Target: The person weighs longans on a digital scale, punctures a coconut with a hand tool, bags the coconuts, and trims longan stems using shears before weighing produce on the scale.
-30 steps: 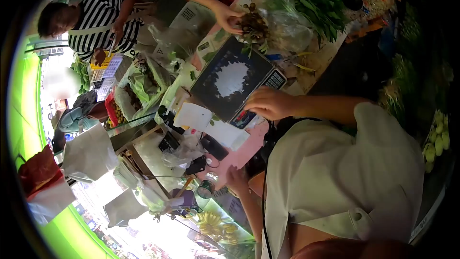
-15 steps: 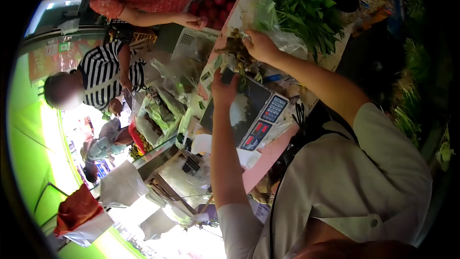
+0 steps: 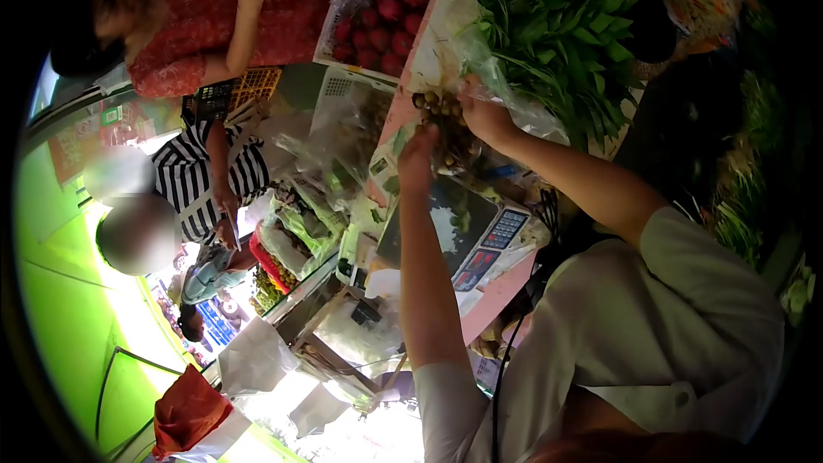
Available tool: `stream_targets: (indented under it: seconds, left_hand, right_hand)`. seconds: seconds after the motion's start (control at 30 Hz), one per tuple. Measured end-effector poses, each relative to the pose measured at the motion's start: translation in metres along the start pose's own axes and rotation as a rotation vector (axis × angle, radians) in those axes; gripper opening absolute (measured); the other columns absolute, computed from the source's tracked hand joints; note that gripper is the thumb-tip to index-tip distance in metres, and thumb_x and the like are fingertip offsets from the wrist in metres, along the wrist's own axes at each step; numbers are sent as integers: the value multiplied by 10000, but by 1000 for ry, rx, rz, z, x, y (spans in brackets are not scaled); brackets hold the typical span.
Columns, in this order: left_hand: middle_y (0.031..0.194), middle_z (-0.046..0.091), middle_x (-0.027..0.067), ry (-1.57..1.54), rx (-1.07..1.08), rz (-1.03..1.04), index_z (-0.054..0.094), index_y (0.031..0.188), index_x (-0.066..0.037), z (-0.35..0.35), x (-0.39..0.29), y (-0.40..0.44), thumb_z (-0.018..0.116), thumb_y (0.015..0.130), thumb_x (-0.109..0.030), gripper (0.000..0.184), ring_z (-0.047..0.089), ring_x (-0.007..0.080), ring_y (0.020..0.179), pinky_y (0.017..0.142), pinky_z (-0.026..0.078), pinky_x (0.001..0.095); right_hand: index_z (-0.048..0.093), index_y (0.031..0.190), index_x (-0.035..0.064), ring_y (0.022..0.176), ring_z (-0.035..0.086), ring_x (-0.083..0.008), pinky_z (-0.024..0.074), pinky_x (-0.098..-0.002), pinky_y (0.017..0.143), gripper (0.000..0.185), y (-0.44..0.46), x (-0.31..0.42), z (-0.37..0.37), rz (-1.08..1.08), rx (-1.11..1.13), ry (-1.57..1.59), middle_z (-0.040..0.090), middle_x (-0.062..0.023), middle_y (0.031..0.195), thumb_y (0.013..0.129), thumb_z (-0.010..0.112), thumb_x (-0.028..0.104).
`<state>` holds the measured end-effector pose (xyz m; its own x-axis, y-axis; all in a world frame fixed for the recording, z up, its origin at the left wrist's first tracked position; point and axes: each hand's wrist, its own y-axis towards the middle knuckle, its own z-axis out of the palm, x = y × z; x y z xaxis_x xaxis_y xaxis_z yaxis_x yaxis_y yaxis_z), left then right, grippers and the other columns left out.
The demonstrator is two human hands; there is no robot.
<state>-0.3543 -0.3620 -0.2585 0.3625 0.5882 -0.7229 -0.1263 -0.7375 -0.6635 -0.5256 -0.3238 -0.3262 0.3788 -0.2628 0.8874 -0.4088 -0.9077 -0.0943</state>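
Observation:
A bunch of brown, round longans (image 3: pixel 441 107) on stems is held up beyond the electronic scale (image 3: pixel 411 236). My right hand (image 3: pixel 487 116) is closed on the bunch from its right side. At the bunch's left, my left hand (image 3: pixel 417 157) has its fingers drawn together against the fruit and stems; its fingertips are slightly blurred. Below the bunch, green leafy bits (image 3: pixel 463 216) show over the scale's dark plate. The scale's keypad (image 3: pixel 507 227) faces my body.
Leafy greens (image 3: pixel 557 34) in clear plastic lie beyond my right hand. A crate of dark red fruit (image 3: pixel 377 21) stands at the far side. A person in red (image 3: pixel 180 26) and a person in stripes (image 3: pixel 201 171) stand across the counter. Bagged produce (image 3: pixel 296 227) lies at left.
My left hand has moved up from over the scale to the longans and its fingers have closed. The person in red has drawn an arm back from the fruit crate. The view has shifted.

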Motion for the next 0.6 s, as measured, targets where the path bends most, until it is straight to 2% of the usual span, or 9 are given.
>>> stream_targets:
  seconds: [0.07, 0.17, 0.23, 0.33, 0.37, 0.47, 0.5, 0.57, 0.6]
  left_hand:
    - [1239, 648, 141, 320, 21, -111, 567, 1259, 19, 23, -30, -48, 774, 873, -270, 525, 636, 212, 1092, 960, 491, 362]
    - [1162, 658, 150, 258, 63, 19, 533, 1205, -8, 31, 26, -50, 787, 835, -206, 490, 650, 249, 1053, 937, 511, 379]
    - [1136, 672, 96, 596, -89, 370, 513, 1237, -38, 35, 52, -43, 722, 840, -111, 455, 662, 196, 935, 793, 535, 347]
    - [1261, 631, 145, 506, -114, 377, 507, 1251, -47, 40, 48, -66, 673, 841, -78, 443, 653, 232, 1036, 894, 523, 338]
    - [1261, 631, 145, 508, -113, 375, 507, 1251, -47, 38, 52, -69, 673, 841, -78, 443, 653, 232, 1036, 894, 523, 338]
    - [1364, 575, 182, 285, -24, 445, 509, 1277, -64, 28, 58, -82, 635, 844, -29, 452, 627, 245, 1134, 954, 495, 330]
    - [1395, 551, 185, 317, 29, 420, 512, 1283, -65, 22, 49, -88, 614, 839, -1, 461, 616, 255, 1172, 969, 490, 337]
    - [1426, 528, 188, 348, 81, 390, 516, 1290, -67, 15, 27, -101, 593, 833, 27, 473, 604, 264, 1210, 984, 484, 344]
    - [1415, 537, 189, 459, 78, 428, 511, 1297, -62, 15, 11, -108, 586, 822, 45, 493, 616, 281, 1194, 975, 491, 351]
  right_hand:
    - [503, 1222, 36, 858, 647, -395, 491, -488, 734, 265, 5, 6, -7, 107, 65, 32, 646, -211, 938, 1039, 491, 227]
    - [500, 1230, 27, 859, 649, -382, 493, -469, 734, 305, 19, 6, -10, 175, 133, 61, 648, -200, 930, 1063, 455, 278]
    - [488, 1251, 19, 884, 654, -355, 494, -449, 742, 325, 30, 12, -11, 236, 223, 125, 649, -192, 949, 1079, 428, 288]
    - [453, 1302, -2, 1031, 648, -282, 489, -422, 847, 296, 40, -19, 18, 153, 210, 431, 647, -170, 1137, 1090, 399, 198]
    - [430, 1334, -4, 1187, 597, -240, 457, -367, 987, 285, 43, -6, 3, 211, 328, 341, 614, -147, 1283, 1085, 365, 117]
    - [469, 1319, -8, 1279, 542, -224, 414, -320, 1066, 281, 33, -6, 6, 22, 197, 549, 602, -140, 1333, 1076, 379, 101]
    - [469, 1319, -8, 1279, 542, -224, 414, -320, 1066, 281, 36, -8, 7, 23, 198, 548, 602, -140, 1333, 1076, 379, 101]
    - [587, 1215, 30, 877, 560, -137, 467, -312, 766, 239, 41, -12, 6, -264, 129, 650, 632, -62, 1048, 1025, 456, 90]
    - [587, 1215, 30, 877, 560, -137, 467, -312, 766, 239, 40, -5, -5, -264, 132, 648, 632, -62, 1048, 1025, 456, 90]
